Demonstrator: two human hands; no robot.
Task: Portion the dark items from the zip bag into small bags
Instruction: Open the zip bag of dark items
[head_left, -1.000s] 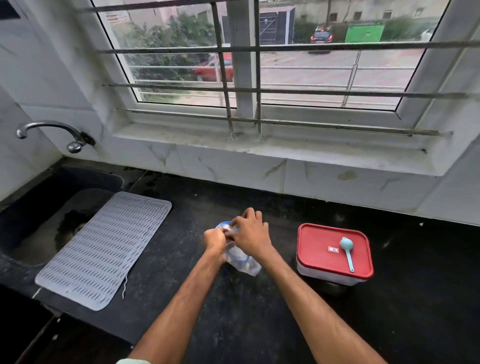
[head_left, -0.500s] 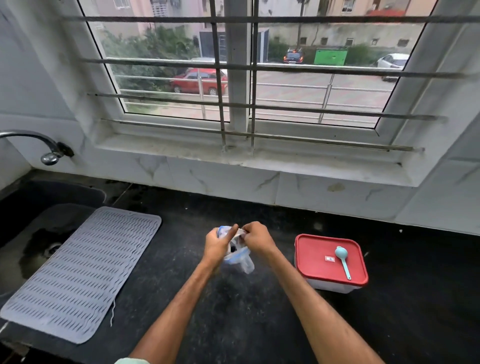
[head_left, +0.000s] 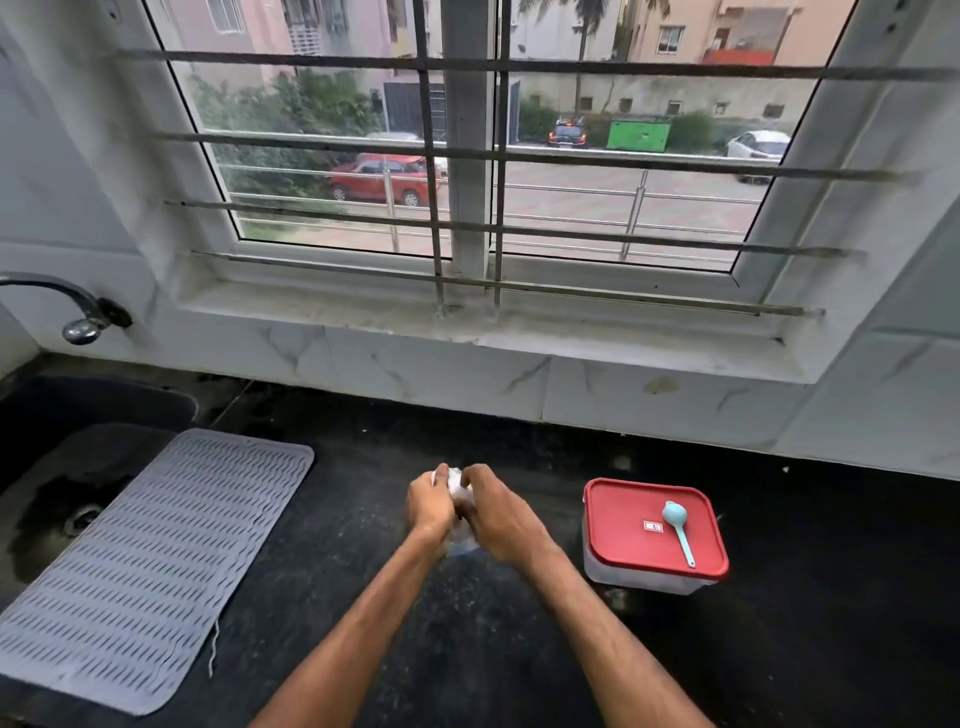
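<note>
Both hands have drawn closer together since a moment ago, and the blue-edged mouth of the zip bag (head_left: 456, 480), which showed between them then, is now bunched out of sight. At this moment the left hand (head_left: 428, 506) and the right hand (head_left: 501, 519) are pressed knuckle to knuckle just above the black counter (head_left: 363, 649), fingers of each curled round the bag, so only a crumpled pale bit pokes out on top and a clear corner hangs under the wrists. Whatever it holds is hidden by the fingers. Off to the right of the right hand, near but apart from it, sits a white tub with a red lid (head_left: 652, 525), and a pale blue spoon (head_left: 678, 527) lies on that lid. Out past the left hand a grey slotted mat (head_left: 150, 561) lies over the edge of the dark sink (head_left: 62, 467), with the tap (head_left: 78, 322) further beyond.
</note>
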